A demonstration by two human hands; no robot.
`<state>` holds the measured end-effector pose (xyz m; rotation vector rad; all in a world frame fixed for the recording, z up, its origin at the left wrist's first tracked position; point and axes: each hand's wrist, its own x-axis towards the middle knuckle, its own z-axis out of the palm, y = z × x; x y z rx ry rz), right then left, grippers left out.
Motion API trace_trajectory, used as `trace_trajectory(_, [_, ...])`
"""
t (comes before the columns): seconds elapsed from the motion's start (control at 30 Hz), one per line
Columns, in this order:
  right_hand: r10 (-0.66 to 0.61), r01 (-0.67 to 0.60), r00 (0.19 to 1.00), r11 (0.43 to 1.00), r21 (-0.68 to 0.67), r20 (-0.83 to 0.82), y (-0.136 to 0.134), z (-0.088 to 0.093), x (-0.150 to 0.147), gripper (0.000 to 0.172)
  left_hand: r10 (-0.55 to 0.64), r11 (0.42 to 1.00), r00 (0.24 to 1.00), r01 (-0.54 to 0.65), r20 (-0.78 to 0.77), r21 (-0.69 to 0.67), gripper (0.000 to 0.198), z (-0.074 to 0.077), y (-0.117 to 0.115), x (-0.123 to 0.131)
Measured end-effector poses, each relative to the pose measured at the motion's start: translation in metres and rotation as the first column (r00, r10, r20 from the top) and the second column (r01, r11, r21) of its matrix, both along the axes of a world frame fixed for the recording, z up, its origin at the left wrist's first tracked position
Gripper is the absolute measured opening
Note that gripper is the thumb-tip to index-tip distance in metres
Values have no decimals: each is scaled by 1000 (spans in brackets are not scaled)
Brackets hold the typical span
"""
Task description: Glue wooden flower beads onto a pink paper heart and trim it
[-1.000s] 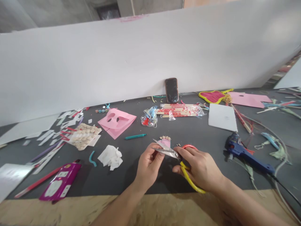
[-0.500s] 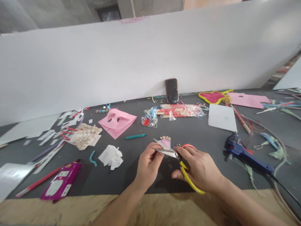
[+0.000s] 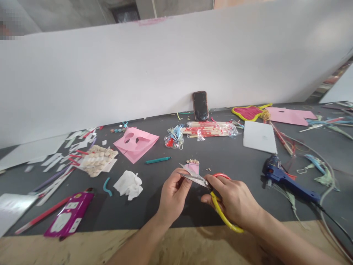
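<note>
My right hand (image 3: 234, 198) grips a pair of scissors (image 3: 198, 179) with one red and one yellow handle loop. The slightly parted blades point left, to the fingertips of my left hand (image 3: 173, 193). Thumb and fingers of that hand are pinched together at the blades; what they hold is too small or hidden to make out. Just beyond the blades lies a small pink paper piece (image 3: 193, 168) with small beige beads (image 3: 192, 161) along its far edge. A few loose beads (image 3: 209, 169) lie to the right of it.
A blue glue gun (image 3: 292, 184) with its cord lies at right. Pink cut paper (image 3: 135, 143), a teal pen (image 3: 158, 160), crumpled tissue (image 3: 128, 184) and a purple packet (image 3: 70, 213) are at left. Bagged sticks (image 3: 211, 129) and a phone (image 3: 200, 106) stand farther back, before a white board (image 3: 154, 73).
The scissors' yellow handle has swung slightly lower and right, and the blades look a bit closer together. My left hand keeps its pinch. The whole view has shifted slightly.
</note>
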<state>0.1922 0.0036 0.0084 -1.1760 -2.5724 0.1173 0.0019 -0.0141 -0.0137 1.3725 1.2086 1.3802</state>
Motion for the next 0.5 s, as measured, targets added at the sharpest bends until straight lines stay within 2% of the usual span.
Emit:
trace_trajectory(0.17, [-3, 3, 1000, 1000, -3, -10, -1, 2, 2, 52, 3, 1000, 1000, -3, -1, 5, 15, 1, 0, 1])
trace_trajectory(0.5, [-10, 10, 1000, 1000, -13, -25, 6, -2, 1, 59, 12, 999, 1000, -11, -26, 42, 13, 2, 2, -1])
